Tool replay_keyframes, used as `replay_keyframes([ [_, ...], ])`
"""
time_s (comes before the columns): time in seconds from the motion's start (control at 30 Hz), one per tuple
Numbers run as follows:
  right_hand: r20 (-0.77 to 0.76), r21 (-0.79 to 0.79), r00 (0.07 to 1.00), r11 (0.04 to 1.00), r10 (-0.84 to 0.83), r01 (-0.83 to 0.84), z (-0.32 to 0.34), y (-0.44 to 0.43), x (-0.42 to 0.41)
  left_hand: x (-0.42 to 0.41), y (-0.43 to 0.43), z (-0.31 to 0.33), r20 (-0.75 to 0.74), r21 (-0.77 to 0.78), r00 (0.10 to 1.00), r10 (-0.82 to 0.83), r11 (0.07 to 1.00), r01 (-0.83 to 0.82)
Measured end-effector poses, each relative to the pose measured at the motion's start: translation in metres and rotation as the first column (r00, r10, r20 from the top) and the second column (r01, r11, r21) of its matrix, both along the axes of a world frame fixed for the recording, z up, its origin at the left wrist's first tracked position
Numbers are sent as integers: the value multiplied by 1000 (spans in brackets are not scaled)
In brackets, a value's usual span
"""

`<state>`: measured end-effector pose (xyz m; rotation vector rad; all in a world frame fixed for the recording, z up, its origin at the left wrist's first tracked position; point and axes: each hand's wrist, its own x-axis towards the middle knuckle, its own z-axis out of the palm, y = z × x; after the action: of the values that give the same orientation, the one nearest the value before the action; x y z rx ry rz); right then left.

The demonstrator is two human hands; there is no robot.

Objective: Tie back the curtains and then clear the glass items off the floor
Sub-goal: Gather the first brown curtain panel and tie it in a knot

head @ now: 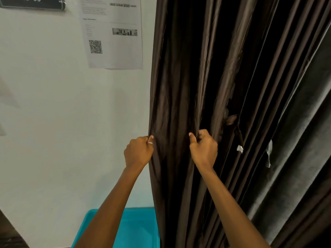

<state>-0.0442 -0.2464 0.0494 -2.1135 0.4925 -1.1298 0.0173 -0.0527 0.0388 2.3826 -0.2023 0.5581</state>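
Left hand grips the brown curtain at its left edge, fingers curled tight; right hand clutches a fold just right of it.

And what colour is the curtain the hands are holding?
Dark brown. The curtain is a little shiny, and it shows best in the head view.
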Motion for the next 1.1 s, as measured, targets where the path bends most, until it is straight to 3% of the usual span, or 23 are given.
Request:
replay_keyframes([
  [0.27, -95, 61, 995, 998, -18, 24, 18, -54, 2, 12, 32, 9, -18, -32, 999, 39, 999, -40],
  [0.43, -22, 63, 1000, 998, -17, 19, 2, -38, 1, 7, 19, 7, 24, -121, 998, 53, 991, -50],
  [0.67, 47, -24, 986, 987, 158, -157, -23, 19, 3, -5, -22, 1, 37, -105, 992, -120, 987, 123],
  [0.83, 50, 5, 953, 954, 299, -299, -24, 46, 10, -4, -40, -3, 27, -228, 977, -212, 950, 213],
  [0.93, 49, 20, 945, 946, 324, -325, -26, 52, 15, -2, -38, -6, 46, -310, 978, -204, 928, 208],
  [1.1, 38, 52, 934, 932, 356, -357, -26, 56, 19, -8, -36, -5, 19, -308, 949, -315, 901, 305],
])
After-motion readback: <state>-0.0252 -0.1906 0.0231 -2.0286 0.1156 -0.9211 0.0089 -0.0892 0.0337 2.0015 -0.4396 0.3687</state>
